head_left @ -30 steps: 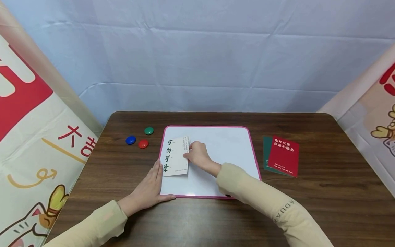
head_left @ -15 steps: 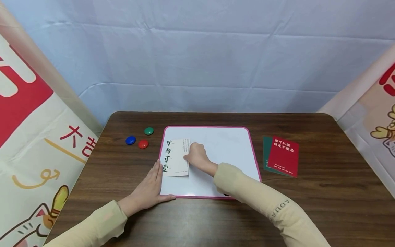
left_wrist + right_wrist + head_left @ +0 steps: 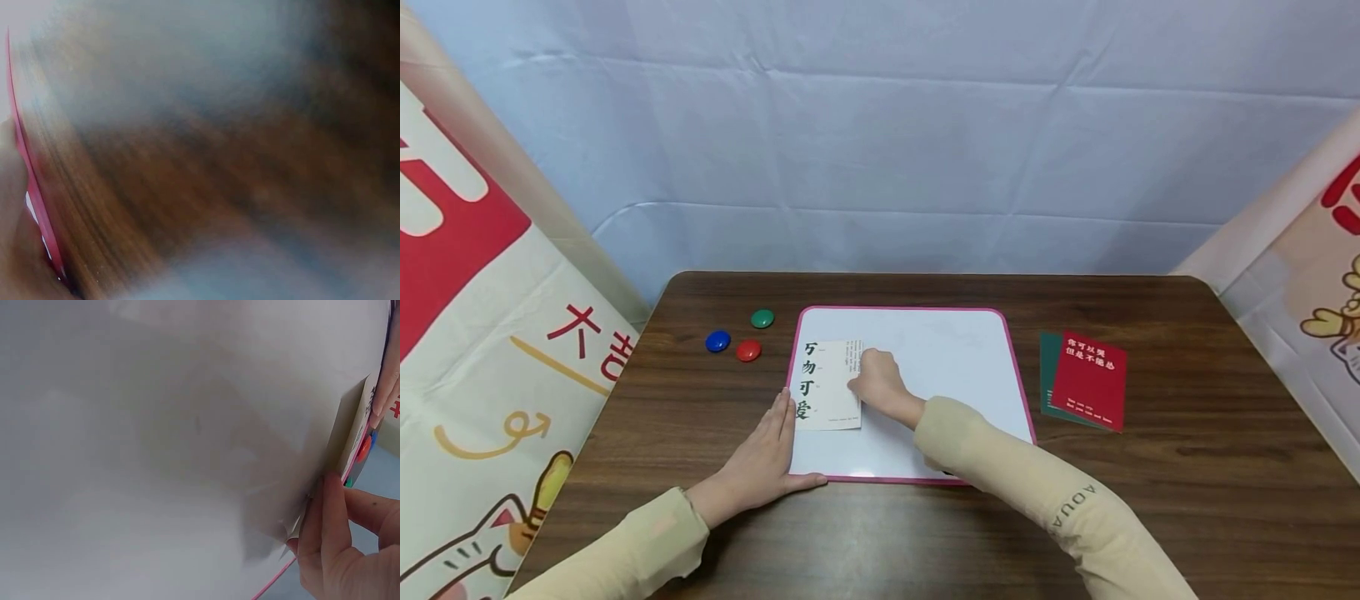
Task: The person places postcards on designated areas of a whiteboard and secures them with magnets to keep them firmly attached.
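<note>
White rectangular paper card point(image 3: 837, 392), black "可爱" legible, sat left on pink-rimmed whiteboard point(image 3: 940, 358); curled right hand point(image 3: 886, 385) pinched its edge. Left hand point(image 3: 762, 460) lay straight-fingered along board's rim. Red card point(image 3: 1086, 387) said "你可以哭".

Green card point(image 3: 1048, 372): mostly hidden under the red card point(image 3: 1088, 381)
White card point(image 3: 832, 392): small print point(image 3: 854, 357) too tiny to read
Table point(image 3: 187, 169): blurred in left wrist view
Left hand point(image 3: 15, 225): cut off by that view's edge
</note>
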`<state>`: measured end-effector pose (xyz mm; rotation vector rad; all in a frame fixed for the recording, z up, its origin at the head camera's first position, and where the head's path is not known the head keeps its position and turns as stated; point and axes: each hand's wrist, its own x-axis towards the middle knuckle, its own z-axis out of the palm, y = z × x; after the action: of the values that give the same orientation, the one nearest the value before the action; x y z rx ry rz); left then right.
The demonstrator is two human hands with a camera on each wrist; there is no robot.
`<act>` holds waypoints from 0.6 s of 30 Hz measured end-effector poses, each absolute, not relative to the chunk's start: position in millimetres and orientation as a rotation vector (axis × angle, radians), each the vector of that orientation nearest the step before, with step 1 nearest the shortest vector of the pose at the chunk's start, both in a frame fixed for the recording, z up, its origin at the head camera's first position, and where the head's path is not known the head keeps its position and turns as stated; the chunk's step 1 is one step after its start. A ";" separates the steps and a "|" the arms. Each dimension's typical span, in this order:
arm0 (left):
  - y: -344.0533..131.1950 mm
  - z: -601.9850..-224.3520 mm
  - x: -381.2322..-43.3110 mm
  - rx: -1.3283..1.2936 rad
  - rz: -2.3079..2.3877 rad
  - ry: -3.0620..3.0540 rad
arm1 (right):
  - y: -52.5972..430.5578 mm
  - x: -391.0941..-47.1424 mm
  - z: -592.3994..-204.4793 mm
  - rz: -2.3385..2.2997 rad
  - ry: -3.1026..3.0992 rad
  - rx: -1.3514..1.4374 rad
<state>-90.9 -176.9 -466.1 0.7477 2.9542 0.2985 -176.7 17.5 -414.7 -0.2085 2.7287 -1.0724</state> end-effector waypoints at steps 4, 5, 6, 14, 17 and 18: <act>-176.8 -465.9 -90.6 0.748 0.295 2.952 | 16.6 -176.8 -415.9 -1.056 2.740 -0.210; -176.8 -465.8 -90.5 0.747 0.293 2.950 | 16.3 -177.0 -416.3 -1.047 2.743 -0.209; -176.8 -465.8 -90.5 0.744 0.293 2.948 | 16.0 -177.1 -416.4 -1.037 2.746 -0.209; -176.5 -464.7 -90.9 0.719 0.305 2.929 | 13.2 -178.0 -414.7 -0.953 2.779 -0.216; -176.5 -464.1 -91.1 0.722 0.296 2.930 | 11.7 -178.0 -412.6 -0.903 2.792 -0.219; -176.5 -464.0 -91.2 0.724 0.294 2.931 | 11.2 -178.0 -411.9 -0.887 2.797 -0.220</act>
<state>-91.2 -176.5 -464.0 0.7235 2.9314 0.2940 -178.0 11.2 -411.9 -0.2196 2.7967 -0.8875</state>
